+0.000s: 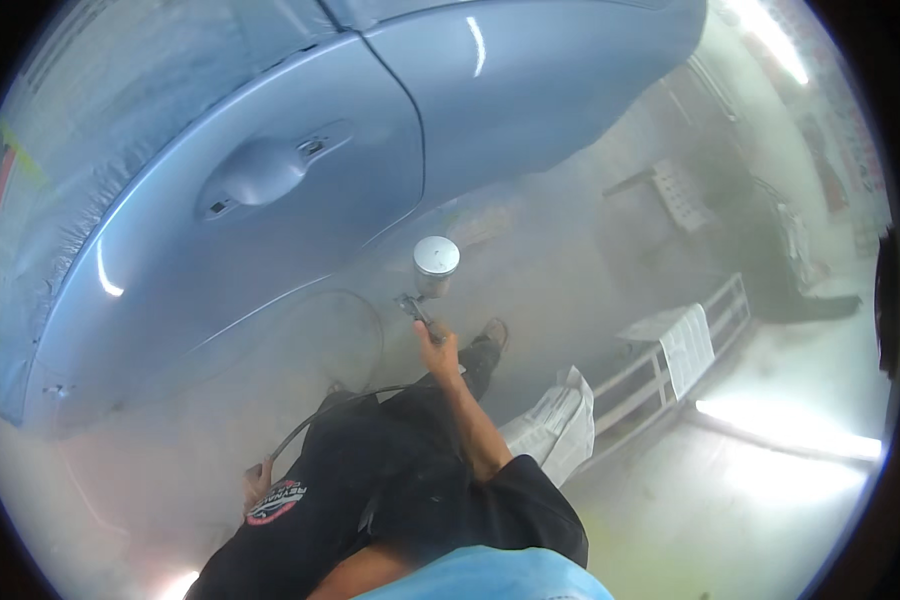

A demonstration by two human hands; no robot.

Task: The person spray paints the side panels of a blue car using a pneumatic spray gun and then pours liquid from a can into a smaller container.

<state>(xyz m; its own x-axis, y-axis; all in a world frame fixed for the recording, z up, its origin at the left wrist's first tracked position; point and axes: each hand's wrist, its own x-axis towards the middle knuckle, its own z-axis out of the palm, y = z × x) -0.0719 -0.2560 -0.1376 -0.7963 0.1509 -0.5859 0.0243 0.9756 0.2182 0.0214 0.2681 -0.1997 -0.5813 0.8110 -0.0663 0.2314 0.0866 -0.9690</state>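
Observation:
My right hand (438,355) is closed round the grip of a paint spray gun (417,308). A silver, lidded cup (436,265) stands on top of the gun. A dark air hose (315,418) runs from the gun across my legs to my left hand (258,486), which is wrapped round it at my left side. In front of the gun, apart from it, is a light blue car door (300,240) with a rounded handle (265,170). A fine haze hangs in the air.
The car's rear panel (530,75) continues to the upper right. Wrinkled masking film (60,215) covers the car at left. Paper sheets (555,425) hang on a white rack (650,395) at my right. A bright tube light (790,430) is beyond. Hose loops lie on the hazy floor.

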